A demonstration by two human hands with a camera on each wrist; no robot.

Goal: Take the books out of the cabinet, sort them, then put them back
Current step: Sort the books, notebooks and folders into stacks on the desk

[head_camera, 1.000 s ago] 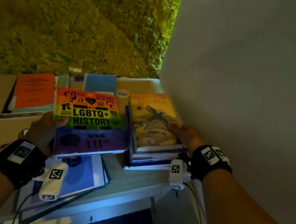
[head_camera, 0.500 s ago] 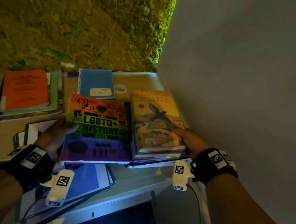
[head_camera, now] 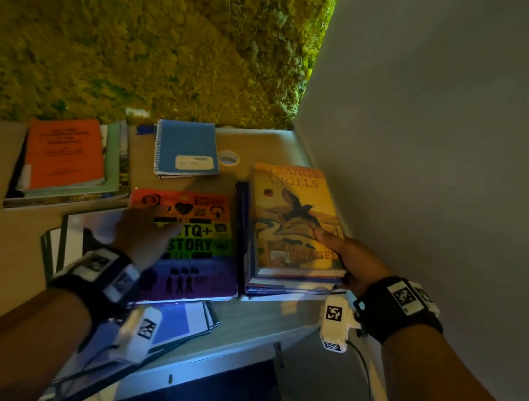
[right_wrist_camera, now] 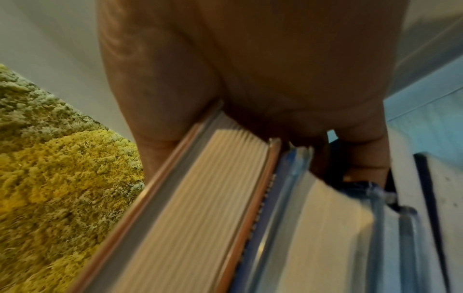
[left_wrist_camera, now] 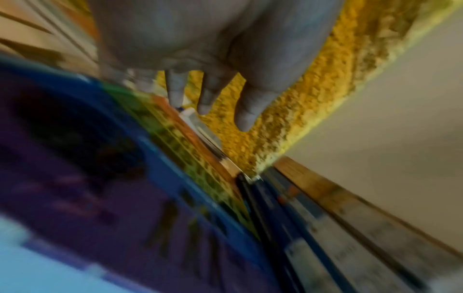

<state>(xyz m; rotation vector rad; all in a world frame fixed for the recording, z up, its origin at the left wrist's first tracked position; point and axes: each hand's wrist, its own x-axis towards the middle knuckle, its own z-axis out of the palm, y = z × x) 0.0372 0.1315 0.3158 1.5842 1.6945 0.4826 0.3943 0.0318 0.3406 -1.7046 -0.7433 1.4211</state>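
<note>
The rainbow LGBTQ+ History book (head_camera: 195, 252) (left_wrist_camera: 100, 188) lies flat on the cabinet top (head_camera: 274, 144). My left hand (head_camera: 148, 228) (left_wrist_camera: 208, 95) hovers over its left half with straight, spread fingers; whether it touches the cover is unclear. To its right stands a stack of books topped by the yellow Strange Angels book (head_camera: 291, 217) (right_wrist_camera: 200, 198). My right hand (head_camera: 349, 262) (right_wrist_camera: 250, 79) grips the stack's near right corner, thumb on the top cover and fingers curled at its side.
An orange-topped pile (head_camera: 67, 154) lies at the far left, a blue spiral notebook (head_camera: 186, 148) and a tape roll (head_camera: 228, 157) at the back. Blue-covered papers (head_camera: 180, 320) stick out under the rainbow book. A moss wall stands behind, a white wall (head_camera: 430, 155) to the right.
My left hand left the rainbow book's left edge and moved over its cover. The rainbow book now lies beside the stack. My right hand kept its grip.
</note>
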